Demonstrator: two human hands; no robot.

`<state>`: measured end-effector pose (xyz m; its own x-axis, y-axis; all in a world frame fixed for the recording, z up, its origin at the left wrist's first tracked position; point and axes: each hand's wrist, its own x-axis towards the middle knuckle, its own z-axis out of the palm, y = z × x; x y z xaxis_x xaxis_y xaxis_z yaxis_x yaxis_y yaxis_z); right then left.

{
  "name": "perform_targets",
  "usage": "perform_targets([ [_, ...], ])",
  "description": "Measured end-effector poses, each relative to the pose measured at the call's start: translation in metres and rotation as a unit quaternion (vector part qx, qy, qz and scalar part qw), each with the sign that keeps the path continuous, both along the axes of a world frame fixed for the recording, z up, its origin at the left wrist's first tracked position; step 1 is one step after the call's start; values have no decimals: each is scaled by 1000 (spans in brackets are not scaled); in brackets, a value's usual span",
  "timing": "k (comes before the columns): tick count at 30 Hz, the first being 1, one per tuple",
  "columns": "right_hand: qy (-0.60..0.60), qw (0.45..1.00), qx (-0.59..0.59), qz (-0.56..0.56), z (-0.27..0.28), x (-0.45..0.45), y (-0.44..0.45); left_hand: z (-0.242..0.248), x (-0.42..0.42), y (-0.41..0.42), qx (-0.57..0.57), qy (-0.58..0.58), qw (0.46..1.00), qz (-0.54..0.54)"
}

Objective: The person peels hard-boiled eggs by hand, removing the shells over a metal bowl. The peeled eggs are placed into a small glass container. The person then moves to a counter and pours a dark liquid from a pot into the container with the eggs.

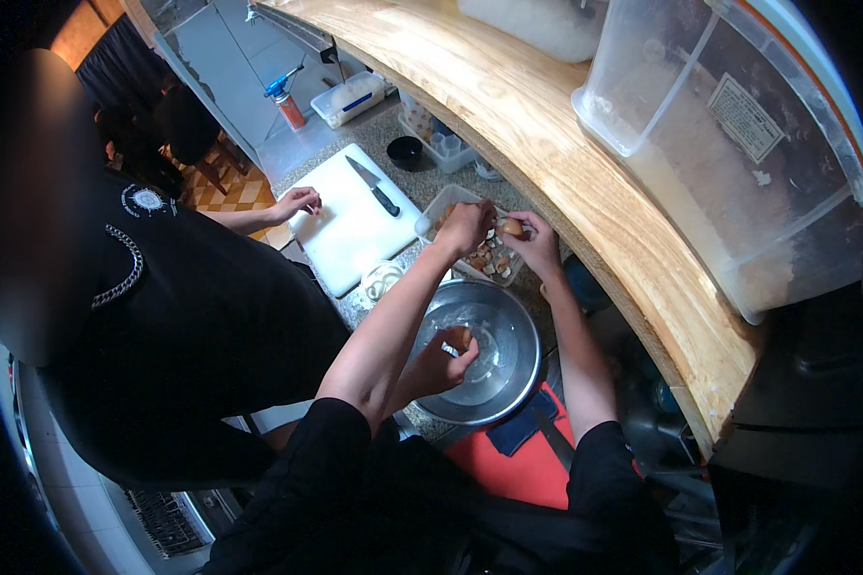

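Note:
My left hand (465, 230) is over the clear plastic container (442, 199), its fingers bent, the tips close to the brown egg. Whether it pinches a bit of shell I cannot tell. Brown-shelled egg (512, 228) sits in my right hand (538, 248), above the container's far right side. Broken eggshells (485, 260) lie in the container. Just nearer to me is a metal bowl (531, 359) with what looks like clear liquid. A co-worker's hand (435, 366) reaches over that bowl from the left, holding a brown egg (458, 338).
A white cutting board (331, 237) bears a kitchen knife (374, 187); the co-worker's other hand (297, 204) is above it. Nearer me are a red board (489, 467) and dark cloth (514, 429). A raised wooden shelf (546, 136) curves along the right. A blowtorch (285, 100) stands behind.

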<state>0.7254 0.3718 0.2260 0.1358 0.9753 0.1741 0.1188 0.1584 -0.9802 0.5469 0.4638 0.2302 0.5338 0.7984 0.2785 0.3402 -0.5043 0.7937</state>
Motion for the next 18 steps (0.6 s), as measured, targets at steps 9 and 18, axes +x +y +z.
perform_targets([
  [9, -57, 998, 16, -19, -2, -12, -10, -14, -12, 5, 72, 121, 985, 104],
  [18, -68, 996, 25, -44, -13, -10, -8, 42, -9, -41, -27, 65, 997, 21],
])
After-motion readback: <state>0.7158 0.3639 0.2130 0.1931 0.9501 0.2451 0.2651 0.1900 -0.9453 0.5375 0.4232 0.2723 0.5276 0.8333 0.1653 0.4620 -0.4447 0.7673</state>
